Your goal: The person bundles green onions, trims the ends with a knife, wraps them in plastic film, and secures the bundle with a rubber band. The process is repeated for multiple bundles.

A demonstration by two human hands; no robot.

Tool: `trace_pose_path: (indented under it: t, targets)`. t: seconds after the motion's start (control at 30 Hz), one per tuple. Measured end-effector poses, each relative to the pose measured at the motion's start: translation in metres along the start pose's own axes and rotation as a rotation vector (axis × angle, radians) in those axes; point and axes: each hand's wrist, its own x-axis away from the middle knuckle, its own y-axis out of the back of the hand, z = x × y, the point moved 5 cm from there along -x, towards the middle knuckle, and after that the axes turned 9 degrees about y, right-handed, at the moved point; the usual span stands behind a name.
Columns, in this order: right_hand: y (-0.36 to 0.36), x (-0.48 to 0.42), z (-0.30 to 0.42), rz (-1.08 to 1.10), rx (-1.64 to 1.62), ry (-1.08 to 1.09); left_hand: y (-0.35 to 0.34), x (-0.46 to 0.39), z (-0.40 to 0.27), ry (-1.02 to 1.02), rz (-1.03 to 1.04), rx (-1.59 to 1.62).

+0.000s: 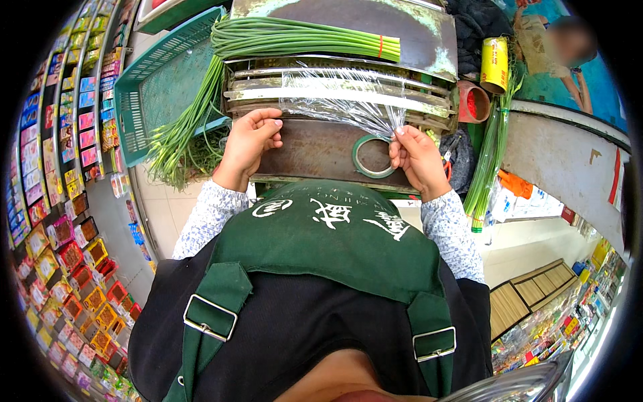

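A sheet of clear plastic film [341, 95] lies spread over a slatted metal rack in front of me. My right hand [414, 156] pinches the film's gathered lower right corner between thumb and fingers. Near the film's lower left corner is my left hand [256, 140], its fingers curled and thumb close to the index finger; whether it touches the film I cannot tell. Beyond the film, a bundle of long green stalks [311, 40] with a red band lies across the worktop, its budded ends drooping at the left. A roll of green tape [357, 158] lies beside my right hand.
At the left stands a teal plastic crate [166, 75]. On the right are a yellow cardboard tube [495, 65], a reddish tube [472, 102], orange-handled scissors [447, 168] and another bundle of green stalks [490, 166]. A person [552, 50] is at the upper right. Packaged-goods shelves [65, 151] line the left.
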Motion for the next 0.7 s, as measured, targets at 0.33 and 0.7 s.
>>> trace_pose_path:
  t: [0.33,0.7]
  targets:
    - [0.000,0.002,-0.007,-0.022,-0.022,0.016,-0.023,-0.009,0.006,-0.006,-0.146,-0.201]
    - [0.001,0.002,-0.012,-0.023,-0.024,0.019,-0.008,0.007,0.034,-0.066,-0.136,-0.013]
